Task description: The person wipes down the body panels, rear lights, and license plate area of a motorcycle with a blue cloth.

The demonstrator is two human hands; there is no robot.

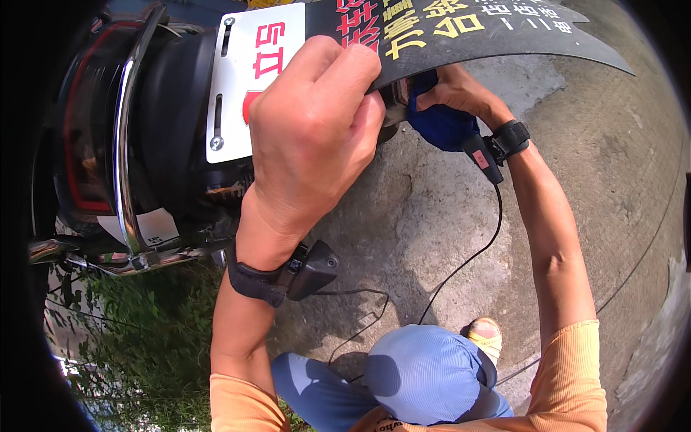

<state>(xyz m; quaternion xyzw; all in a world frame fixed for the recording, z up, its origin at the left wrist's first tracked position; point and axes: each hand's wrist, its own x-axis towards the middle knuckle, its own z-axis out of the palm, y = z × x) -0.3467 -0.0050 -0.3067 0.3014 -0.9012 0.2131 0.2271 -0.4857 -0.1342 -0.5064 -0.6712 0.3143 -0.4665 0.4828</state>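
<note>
My left hand (pixel 316 124) is closed around the lower edge of a black mud flap (pixel 518 35) that bears red, yellow and white writing. Beside it a white plate (pixel 232 108) with red writing is screwed to the rear of a motor scooter. With my right hand (pixel 459 97) I hold a blue cloth (pixel 445 127) under the flap, near the scooter's underside. Part of the cloth and some fingertips are hidden by the flap. Each wrist wears a black strap with a small cabled device.
A chrome guard bar (pixel 124 135) curves around the scooter's red-edged tail light (pixel 81 135) at left. Below it grow green plants (pixel 146 329). Two black cables (pixel 499 216) hang down towards my knees, over the rough concrete ground (pixel 432 205).
</note>
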